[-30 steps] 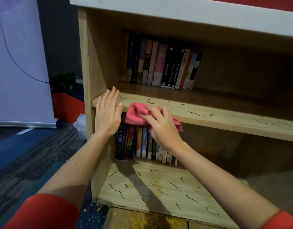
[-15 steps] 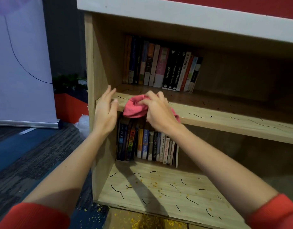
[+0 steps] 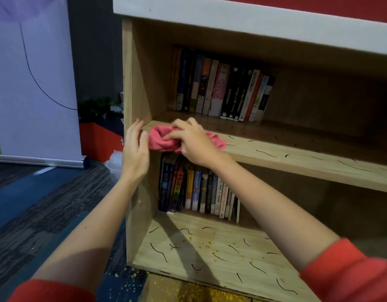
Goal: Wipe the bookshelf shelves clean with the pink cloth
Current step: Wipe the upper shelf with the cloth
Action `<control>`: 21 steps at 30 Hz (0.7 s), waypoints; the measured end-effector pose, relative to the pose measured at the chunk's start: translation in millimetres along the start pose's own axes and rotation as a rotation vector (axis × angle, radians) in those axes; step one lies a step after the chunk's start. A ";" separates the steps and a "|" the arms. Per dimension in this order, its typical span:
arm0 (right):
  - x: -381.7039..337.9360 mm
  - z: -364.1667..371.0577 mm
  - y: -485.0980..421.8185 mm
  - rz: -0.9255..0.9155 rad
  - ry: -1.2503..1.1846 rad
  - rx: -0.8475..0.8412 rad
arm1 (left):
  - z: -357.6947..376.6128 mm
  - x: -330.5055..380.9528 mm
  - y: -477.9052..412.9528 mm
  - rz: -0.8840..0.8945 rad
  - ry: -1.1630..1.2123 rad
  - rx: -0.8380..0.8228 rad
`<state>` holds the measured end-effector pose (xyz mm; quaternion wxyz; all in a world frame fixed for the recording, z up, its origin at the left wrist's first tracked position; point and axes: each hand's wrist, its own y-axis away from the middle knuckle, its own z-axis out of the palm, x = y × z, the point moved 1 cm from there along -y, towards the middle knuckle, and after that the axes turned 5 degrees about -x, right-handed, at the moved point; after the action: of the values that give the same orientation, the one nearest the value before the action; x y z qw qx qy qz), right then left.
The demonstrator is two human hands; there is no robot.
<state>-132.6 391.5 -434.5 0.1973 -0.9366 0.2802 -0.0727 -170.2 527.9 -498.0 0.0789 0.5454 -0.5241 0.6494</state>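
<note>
While the right hand [image 3: 194, 144] clutches the bunched pink cloth [image 3: 159, 139] at the middle shelf's [image 3: 297, 158] left front corner, the left hand [image 3: 134, 149] rests straight-fingered against the side panel [image 3: 127, 73], right beside it.

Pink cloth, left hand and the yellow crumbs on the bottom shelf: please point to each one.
pink cloth [image 3: 160, 139], head view, bunched left part.
left hand [image 3: 134, 153], head view, back of the hand.
yellow crumbs [image 3: 209, 243], head view, one small cluster.
</note>
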 end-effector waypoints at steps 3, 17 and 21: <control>-2.0 4.0 42.6 0.042 0.058 0.071 | 3.9 -3.7 1.7 -0.010 -0.040 -0.050; 15.4 11.3 74.2 0.212 0.107 0.367 | 15.3 -1.3 9.0 0.020 -0.395 -0.030; -3.4 35.0 100.8 0.120 0.002 0.288 | 24.6 9.7 13.5 0.025 -0.414 -0.022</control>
<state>-176.7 327.8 -507.9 0.3331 -0.8802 0.3224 -0.1014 -167.7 498.6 -501.9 -0.0324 0.6597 -0.5429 0.5186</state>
